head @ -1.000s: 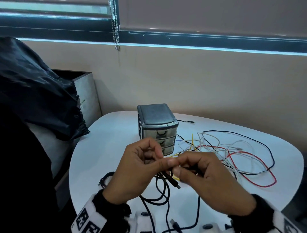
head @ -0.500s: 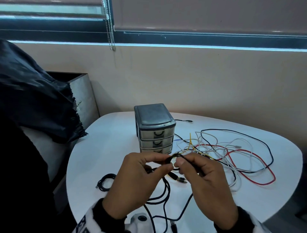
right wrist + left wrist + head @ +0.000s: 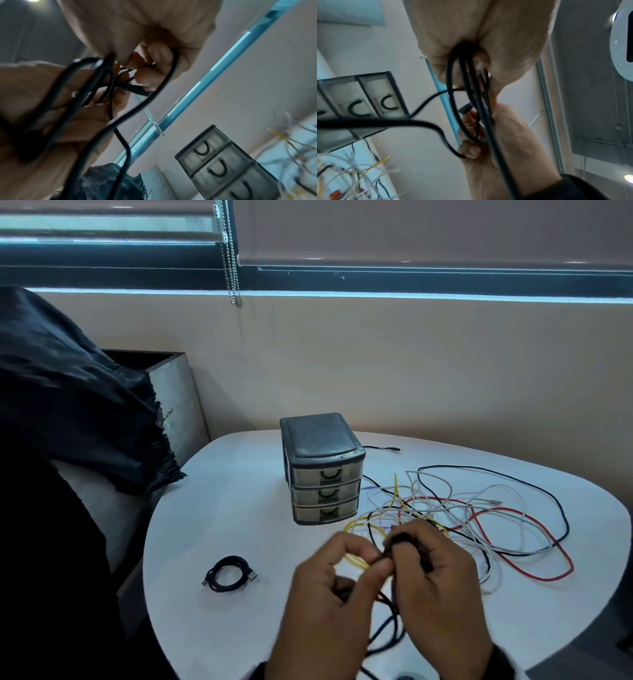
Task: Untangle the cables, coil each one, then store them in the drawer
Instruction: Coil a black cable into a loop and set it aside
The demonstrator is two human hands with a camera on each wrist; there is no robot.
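Both hands hold one black cable [image 3: 388, 606] over the near part of the white table [image 3: 222, 508]. My left hand [image 3: 371, 565] pinches its gathered loops [image 3: 471, 88]. My right hand [image 3: 402, 542] grips the same loops from the other side, fingers curled round them [image 3: 106, 81]. The cable's free length hangs down between the wrists. A finished black coil [image 3: 228, 573] lies on the table to the left. Red, white, yellow and black cables lie tangled [image 3: 462, 508] at the right. The small three-drawer unit [image 3: 323, 470] stands behind the hands with all drawers closed.
A black bag [image 3: 75, 412] lies over a grey box [image 3: 174, 402] left of the table. A wall and a window with a bead chain [image 3: 231, 268] rise behind. The table's curved edge runs close at the right and front.
Both hands have shifted right and nearer to me while they keep hold of the black cable. More of the cable is gathered into loops between the fingers.
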